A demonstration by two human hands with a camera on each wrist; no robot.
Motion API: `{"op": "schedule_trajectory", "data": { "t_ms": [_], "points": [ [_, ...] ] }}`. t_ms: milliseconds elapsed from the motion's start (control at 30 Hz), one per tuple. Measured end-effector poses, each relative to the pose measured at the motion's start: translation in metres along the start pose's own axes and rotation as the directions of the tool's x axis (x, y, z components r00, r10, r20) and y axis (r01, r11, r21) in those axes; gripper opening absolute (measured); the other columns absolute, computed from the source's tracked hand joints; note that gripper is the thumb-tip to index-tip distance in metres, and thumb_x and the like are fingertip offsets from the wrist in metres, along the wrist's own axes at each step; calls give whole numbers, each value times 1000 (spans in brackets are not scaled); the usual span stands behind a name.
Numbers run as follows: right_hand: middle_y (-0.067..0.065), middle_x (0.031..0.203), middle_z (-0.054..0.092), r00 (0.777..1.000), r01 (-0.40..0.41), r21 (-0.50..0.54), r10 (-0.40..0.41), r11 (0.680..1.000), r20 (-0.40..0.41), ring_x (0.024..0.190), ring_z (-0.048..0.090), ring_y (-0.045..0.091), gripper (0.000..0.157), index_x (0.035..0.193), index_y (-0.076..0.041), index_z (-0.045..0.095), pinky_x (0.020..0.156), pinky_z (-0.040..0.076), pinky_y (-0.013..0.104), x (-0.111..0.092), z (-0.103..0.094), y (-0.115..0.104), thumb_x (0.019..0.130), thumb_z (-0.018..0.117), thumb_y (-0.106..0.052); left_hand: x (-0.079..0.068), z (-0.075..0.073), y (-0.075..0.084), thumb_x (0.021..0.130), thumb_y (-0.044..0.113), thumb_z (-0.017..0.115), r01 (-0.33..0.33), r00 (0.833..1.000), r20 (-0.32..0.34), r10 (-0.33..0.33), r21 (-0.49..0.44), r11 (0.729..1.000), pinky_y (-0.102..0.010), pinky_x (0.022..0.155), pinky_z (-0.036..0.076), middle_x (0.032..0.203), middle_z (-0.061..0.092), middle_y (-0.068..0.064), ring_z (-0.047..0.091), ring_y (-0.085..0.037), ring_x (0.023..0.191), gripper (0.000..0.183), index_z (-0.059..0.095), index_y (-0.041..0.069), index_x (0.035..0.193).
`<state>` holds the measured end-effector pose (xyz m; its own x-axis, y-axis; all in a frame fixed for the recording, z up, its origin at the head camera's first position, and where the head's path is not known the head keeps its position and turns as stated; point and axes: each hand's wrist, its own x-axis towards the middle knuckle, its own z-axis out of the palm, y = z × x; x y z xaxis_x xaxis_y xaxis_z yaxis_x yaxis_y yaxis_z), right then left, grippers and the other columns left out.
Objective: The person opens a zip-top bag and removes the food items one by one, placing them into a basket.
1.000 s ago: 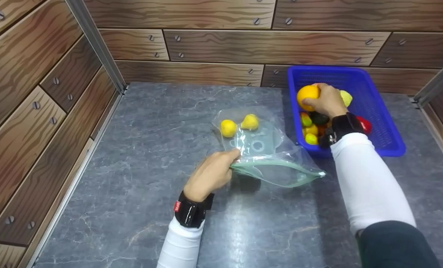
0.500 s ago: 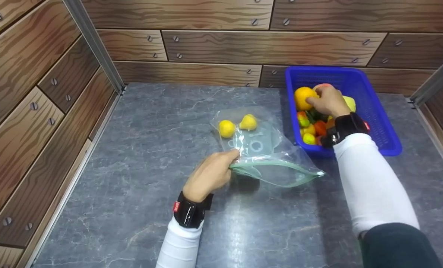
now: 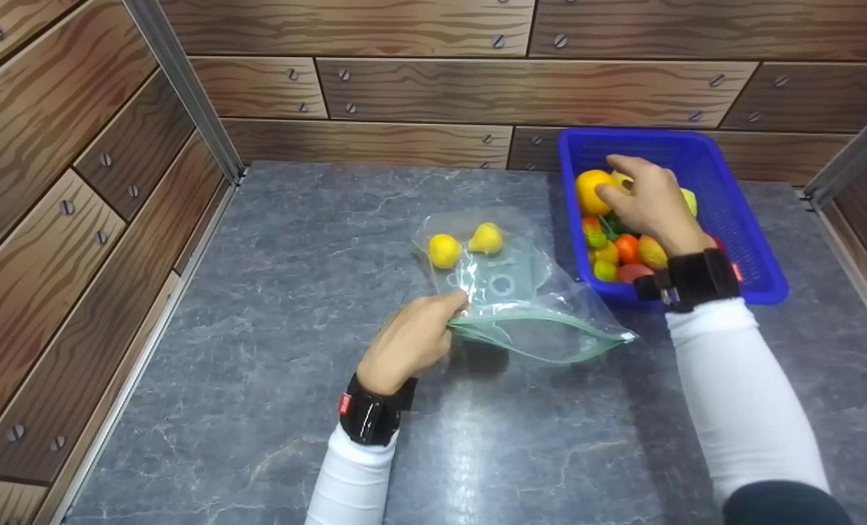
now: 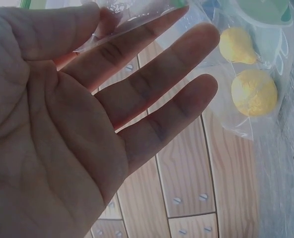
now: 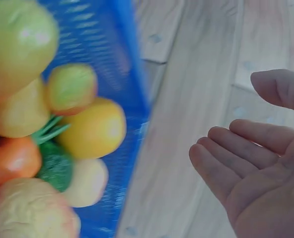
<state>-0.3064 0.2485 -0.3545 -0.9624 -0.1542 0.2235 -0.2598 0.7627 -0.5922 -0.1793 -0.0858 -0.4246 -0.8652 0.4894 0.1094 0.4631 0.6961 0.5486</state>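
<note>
My left hand (image 3: 407, 343) pinches the edge of a clear zip bag (image 3: 550, 288) between thumb and index finger, its other fingers extended in the left wrist view. The bag lies with its green-edged mouth parted. Inside are a round yellow fruit (image 3: 444, 251) and a yellow pear (image 3: 486, 238). Over the blue basket (image 3: 750, 226) hovers my right hand (image 3: 655, 204), fingers apart and holding nothing. An orange (image 3: 592, 192) sits near its thumb in the basket's back left part. The right wrist view shows the bare palm (image 5: 271, 193) beside the basket's fruit.
Several fruits and vegetables fill the basket's left side, among them an orange-red one (image 3: 627, 249) and a pinkish one (image 3: 635, 273). Wood-patterned panels (image 3: 418, 91) stand behind and at the sides of the grey marbled tabletop (image 3: 273, 292).
My right hand has lifted off the fruit and drawn slightly back, its fingers spreading. The left hand and the bag have stayed in place.
</note>
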Motion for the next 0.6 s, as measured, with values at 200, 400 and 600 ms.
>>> {"op": "schedule_trajectory", "data": {
  "t_ms": [200, 400, 600],
  "points": [
    [26, 140, 60, 966, 196, 69, -181, 978, -185, 123, 62, 42, 45, 138, 6, 60, 106, 50, 29, -34, 2, -27, 95, 67, -2, 1, 1, 0, 86, -15, 55, -8, 1000, -16, 8, 21, 1000, -26, 61, 51, 89, 66, -3, 60, -17, 75, 31, 58, 13, 101],
    [22, 128, 69, 859, 418, 11, -391, 908, -332, 110, 69, 30, 45, 130, 5, 67, 98, 45, 8, -71, 12, -41, 86, 74, 8, 0, 1, 0, 85, -15, 56, -16, 999, -27, 17, 22, 1000, -26, 62, 51, 88, 66, -3, 59, -17, 74, 31, 58, 12, 100],
    [20, 126, 70, 775, 577, 102, -503, 811, -382, 120, 64, 8, 50, 125, 4, 70, 105, 49, 21, -105, 23, -51, 76, 77, 15, -1, 1, 0, 86, -15, 56, -11, 999, -36, 12, 16, 1000, -26, 61, 51, 87, 65, -2, 59, -17, 73, 31, 58, 13, 99]
  ]
}}
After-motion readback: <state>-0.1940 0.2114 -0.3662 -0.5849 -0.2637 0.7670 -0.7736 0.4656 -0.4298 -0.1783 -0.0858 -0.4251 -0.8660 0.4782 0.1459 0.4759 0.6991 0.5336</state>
